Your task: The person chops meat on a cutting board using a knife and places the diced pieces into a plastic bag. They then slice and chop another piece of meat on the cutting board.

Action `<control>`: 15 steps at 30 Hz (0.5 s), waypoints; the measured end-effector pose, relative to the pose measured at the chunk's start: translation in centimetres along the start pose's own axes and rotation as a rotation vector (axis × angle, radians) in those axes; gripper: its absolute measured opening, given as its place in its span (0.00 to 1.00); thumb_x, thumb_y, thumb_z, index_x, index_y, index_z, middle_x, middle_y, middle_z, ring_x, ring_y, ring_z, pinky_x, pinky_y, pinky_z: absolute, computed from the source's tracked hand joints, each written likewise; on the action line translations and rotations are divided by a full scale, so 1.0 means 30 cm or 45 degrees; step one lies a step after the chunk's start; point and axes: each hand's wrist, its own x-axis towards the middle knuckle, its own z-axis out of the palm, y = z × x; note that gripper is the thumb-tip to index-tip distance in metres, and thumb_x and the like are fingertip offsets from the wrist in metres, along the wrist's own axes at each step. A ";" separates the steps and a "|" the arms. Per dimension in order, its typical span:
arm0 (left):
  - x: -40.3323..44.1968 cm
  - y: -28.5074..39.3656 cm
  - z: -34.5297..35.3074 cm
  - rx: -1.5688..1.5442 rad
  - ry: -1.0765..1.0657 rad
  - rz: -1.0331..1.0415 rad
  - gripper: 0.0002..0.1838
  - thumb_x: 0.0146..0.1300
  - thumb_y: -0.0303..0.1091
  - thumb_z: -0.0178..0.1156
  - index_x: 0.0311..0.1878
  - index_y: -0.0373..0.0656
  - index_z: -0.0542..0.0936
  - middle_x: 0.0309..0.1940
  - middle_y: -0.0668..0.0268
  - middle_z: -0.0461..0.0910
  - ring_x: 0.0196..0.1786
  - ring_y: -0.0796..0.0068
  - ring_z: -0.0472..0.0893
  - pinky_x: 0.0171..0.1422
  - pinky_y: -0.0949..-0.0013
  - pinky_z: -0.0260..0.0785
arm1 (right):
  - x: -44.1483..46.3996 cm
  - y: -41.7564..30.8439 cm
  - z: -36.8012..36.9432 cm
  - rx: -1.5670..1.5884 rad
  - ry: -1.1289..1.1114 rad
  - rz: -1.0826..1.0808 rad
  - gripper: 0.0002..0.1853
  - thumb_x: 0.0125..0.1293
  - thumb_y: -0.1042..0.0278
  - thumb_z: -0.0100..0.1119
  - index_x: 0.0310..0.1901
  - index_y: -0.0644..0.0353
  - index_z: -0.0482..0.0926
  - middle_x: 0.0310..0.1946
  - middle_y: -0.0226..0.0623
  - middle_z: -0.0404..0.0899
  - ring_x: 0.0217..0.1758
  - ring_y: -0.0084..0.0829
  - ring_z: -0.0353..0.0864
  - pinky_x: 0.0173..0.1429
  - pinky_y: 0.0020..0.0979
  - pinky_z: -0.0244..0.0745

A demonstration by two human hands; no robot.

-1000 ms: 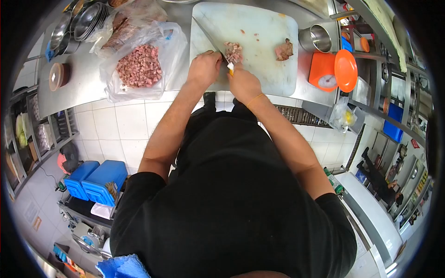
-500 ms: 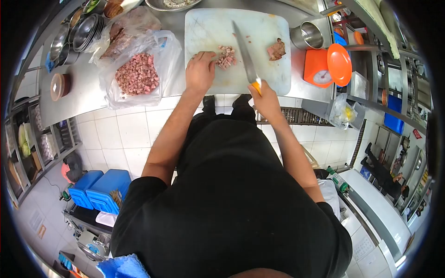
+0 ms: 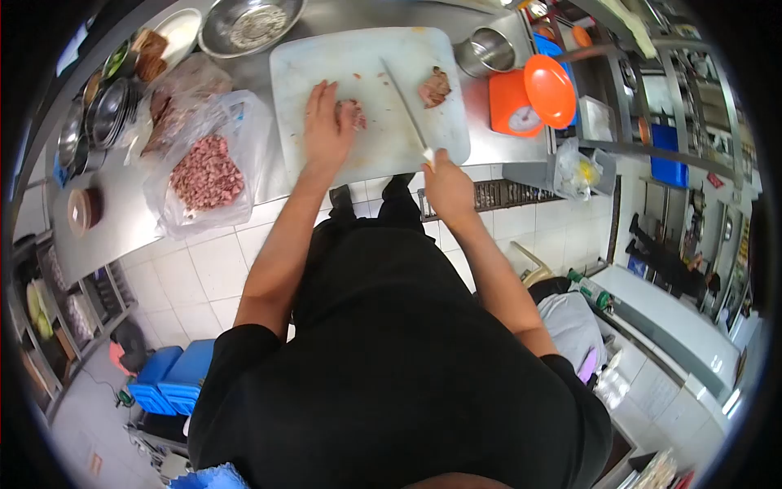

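A: Where's our diced meat [image 3: 352, 115]?
B: On the cutting board [image 3: 384, 137], against our outstretched left hand [image 3: 327, 134], we think; apart from it, our right hand [image 3: 448, 189] grips the kitchen knife [image 3: 404, 106]

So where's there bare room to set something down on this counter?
The counter has space between the round tub and the bagged diced meat. The cutting board has room along its upper left, beyond the left hand. The counter's far left corner is crowded with stacked bowls.
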 end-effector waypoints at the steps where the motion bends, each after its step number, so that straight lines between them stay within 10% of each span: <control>1: -0.008 0.010 -0.009 -0.054 -0.011 -0.032 0.27 0.79 0.38 0.59 0.74 0.33 0.75 0.76 0.41 0.72 0.79 0.37 0.70 0.83 0.46 0.62 | 0.002 -0.010 0.000 -0.029 -0.003 -0.039 0.15 0.81 0.58 0.57 0.53 0.64 0.72 0.39 0.56 0.88 0.41 0.59 0.91 0.45 0.55 0.85; 15: 0.002 -0.011 -0.060 -0.297 -0.039 -0.110 0.28 0.86 0.44 0.51 0.78 0.33 0.70 0.78 0.42 0.69 0.80 0.44 0.71 0.85 0.48 0.60 | -0.183 0.058 0.015 0.218 0.040 -0.152 0.18 0.79 0.52 0.62 0.55 0.60 0.77 0.40 0.53 0.88 0.41 0.59 0.89 0.43 0.55 0.81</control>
